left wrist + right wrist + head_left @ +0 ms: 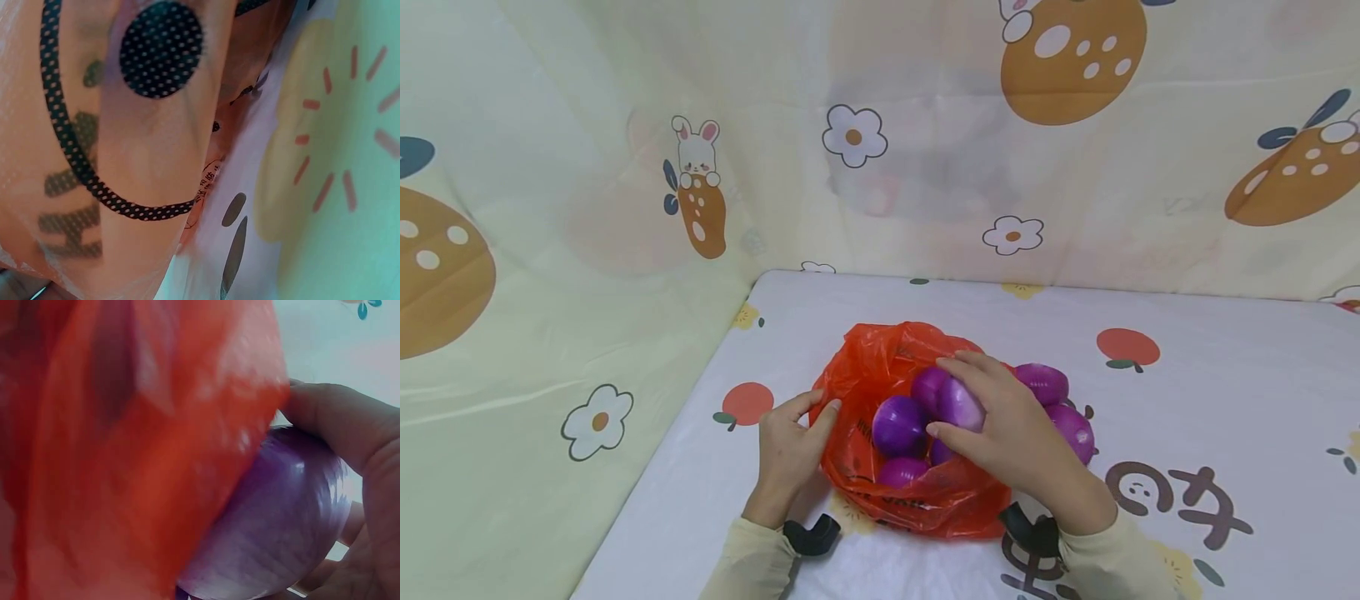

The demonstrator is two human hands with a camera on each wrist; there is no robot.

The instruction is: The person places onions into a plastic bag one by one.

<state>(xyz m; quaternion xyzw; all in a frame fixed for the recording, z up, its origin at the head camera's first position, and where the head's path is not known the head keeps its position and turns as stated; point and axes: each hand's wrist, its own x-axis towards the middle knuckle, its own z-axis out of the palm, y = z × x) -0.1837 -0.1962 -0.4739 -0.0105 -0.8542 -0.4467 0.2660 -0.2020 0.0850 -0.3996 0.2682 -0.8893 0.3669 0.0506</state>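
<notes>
In the head view a red plastic bag (925, 510) lies with its mouth wide, several purple onions (900, 427) inside. My left hand (784, 454) pinches the bag's left rim between thumb and fingers. Over the bag's right side, my right hand (1015, 429) grips a pale purple onion (961, 406), its fingers curled round it. The right wrist view has this onion (275, 519) between thumb and fingers, partly covered by the bag's film (156, 462). Printed bag film (150, 162) fills much of the left wrist view.
More purple onions (1042, 384) lie on the table right of the bag, partly behind my right forearm. A white patterned cloth (1225, 375) covers the table. Printed curtains (925, 192) hang at the back and left. Dark bands (812, 535) sit on both wrists.
</notes>
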